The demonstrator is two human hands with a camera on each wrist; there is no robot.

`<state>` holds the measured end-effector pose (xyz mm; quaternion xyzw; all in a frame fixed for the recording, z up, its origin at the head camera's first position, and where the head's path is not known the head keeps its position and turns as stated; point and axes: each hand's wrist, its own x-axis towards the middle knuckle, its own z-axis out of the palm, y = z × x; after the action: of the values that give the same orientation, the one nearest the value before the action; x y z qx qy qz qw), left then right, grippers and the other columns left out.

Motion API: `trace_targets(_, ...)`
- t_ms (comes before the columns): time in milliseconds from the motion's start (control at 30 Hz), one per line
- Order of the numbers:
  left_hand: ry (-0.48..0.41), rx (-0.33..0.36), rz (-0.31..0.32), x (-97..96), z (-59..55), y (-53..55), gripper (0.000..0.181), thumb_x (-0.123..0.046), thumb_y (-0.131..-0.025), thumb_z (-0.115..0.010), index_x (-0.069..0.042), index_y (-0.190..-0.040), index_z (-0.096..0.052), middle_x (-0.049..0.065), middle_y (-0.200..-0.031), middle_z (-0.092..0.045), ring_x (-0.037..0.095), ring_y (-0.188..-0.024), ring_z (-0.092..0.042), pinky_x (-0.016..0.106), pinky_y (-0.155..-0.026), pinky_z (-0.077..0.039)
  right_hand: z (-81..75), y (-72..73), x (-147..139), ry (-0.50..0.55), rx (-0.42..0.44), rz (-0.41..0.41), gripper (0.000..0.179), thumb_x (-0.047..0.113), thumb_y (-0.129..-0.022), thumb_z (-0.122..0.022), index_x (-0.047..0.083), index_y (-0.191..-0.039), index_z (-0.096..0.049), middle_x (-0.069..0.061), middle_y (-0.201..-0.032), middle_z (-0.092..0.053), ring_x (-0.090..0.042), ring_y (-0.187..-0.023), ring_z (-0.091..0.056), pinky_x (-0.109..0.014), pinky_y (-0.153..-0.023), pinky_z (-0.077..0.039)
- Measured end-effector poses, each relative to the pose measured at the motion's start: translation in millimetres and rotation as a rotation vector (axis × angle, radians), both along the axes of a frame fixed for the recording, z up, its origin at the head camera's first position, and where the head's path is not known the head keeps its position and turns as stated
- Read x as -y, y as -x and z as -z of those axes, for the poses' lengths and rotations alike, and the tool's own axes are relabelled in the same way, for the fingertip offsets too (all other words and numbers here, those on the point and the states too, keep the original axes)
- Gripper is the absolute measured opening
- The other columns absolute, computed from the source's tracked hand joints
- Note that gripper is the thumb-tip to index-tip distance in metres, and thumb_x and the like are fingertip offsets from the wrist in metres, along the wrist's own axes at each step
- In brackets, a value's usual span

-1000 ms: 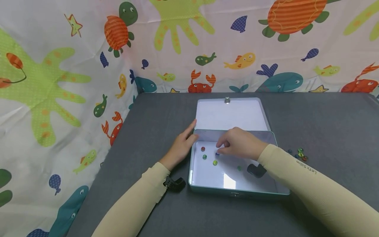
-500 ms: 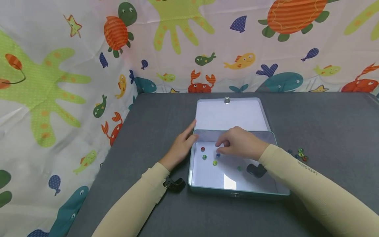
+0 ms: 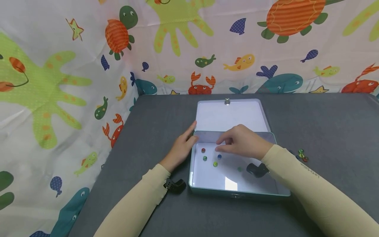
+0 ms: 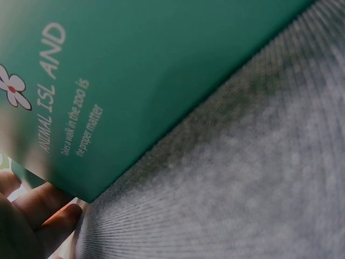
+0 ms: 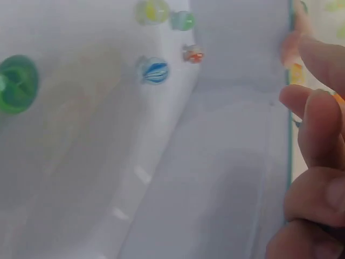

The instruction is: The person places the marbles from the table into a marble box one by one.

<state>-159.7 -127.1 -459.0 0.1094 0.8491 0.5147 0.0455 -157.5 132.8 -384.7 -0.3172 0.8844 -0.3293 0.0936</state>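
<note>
In the head view my right hand (image 3: 241,142) hovers over the back part of an open tin box (image 3: 251,186), thumb and fingers parted with nothing between them. Just below its fingertips a blue marble (image 3: 219,156) lies on the white floor of the box, its swirl plain in the right wrist view. Nearby lie a red marble (image 3: 203,150), a green marble (image 3: 205,158) and a yellow marble (image 3: 215,164); another green marble (image 3: 239,169) sits farther right. My left hand (image 3: 181,148) rests against the box's back left corner, fingers extended along its green lettered side (image 4: 135,81).
The white lid (image 3: 231,115) lies folded back behind the box. Several more marbles (image 3: 301,154) are grouped on the grey table (image 3: 325,125) to the right, partly behind the right sleeve. A printed cloth (image 3: 177,39) hangs at the back and left.
The right hand has let go of the blue marble and lifted slightly off it, its thumb and fingers a little wider apart. The left hand stays at the box corner.
</note>
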Motion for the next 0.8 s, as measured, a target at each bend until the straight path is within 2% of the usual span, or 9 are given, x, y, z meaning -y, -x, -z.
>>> trace_targets(167,-0.007,0.008,-0.003,-0.4,-2.8,-2.3,0.066,-0.042,-0.104,-0.047,-0.035,-0.167,-0.029,-0.006,-0.169,-0.033,0.022,-0.155,-0.032,0.053,-0.124,-0.029,-3.8,-0.6,-4.5,0.058,-0.001,0.026,0.019,0.024,-0.087,-0.088,0.013,-0.103,-0.085,0.008,-0.063,-0.057,-0.013,-0.061,-0.053,-0.026,-0.055,-0.041)
trace_targets(300,-0.005,0.014,-0.001,-0.5,-4.6,-3.4,0.066,-0.042,-0.104,-0.047,-0.036,-0.167,-0.029,-0.006,-0.169,-0.033,0.022,-0.155,-0.033,0.054,-0.124,-0.029,-7.7,-2.5,-7.6,0.081,-0.001,0.057,0.020,0.024,-0.086,-0.088,0.012,-0.103,-0.085,0.007,-0.067,-0.062,-0.014,-0.063,-0.053,-0.026,-0.055,-0.042)
trace_targets(467,0.001,0.016,-0.009,-1.8,-3.1,-1.9,0.065,-0.044,-0.104,-0.047,-0.037,-0.167,-0.029,-0.008,-0.169,-0.033,0.020,-0.154,-0.034,0.053,-0.124,-0.029,-10.4,-6.0,-11.0,0.104,-0.012,0.067,0.022,0.023,-0.087,-0.088,0.011,-0.105,-0.085,0.007,-0.075,-0.071,-0.016,-0.066,-0.056,-0.026,-0.056,-0.044)
trace_targets(633,-0.003,0.012,0.001,-1.6,-2.3,-0.5,0.066,-0.043,-0.105,-0.047,-0.035,-0.167,-0.028,-0.007,-0.169,-0.033,0.021,-0.154,-0.035,0.053,-0.124,-0.030,-14.4,-8.4,-13.7,0.142,-0.062,0.083,0.018,0.017,-0.087,-0.087,0.010,-0.104,-0.085,0.008,-0.077,-0.072,-0.015,-0.064,-0.055,-0.025,-0.055,-0.043)
trace_targets(800,-0.012,0.012,0.003,-1.3,1.1,-0.3,0.067,-0.044,-0.105,-0.047,-0.034,-0.167,-0.028,-0.007,-0.170,-0.032,0.022,-0.155,-0.034,0.053,-0.123,-0.032,-18.7,-9.9,-22.5,0.160,-0.064,0.113,0.019,0.016,-0.087,-0.088,0.010,-0.104,-0.085,0.007,-0.078,-0.073,-0.016,-0.064,-0.055,-0.025,-0.054,-0.043)
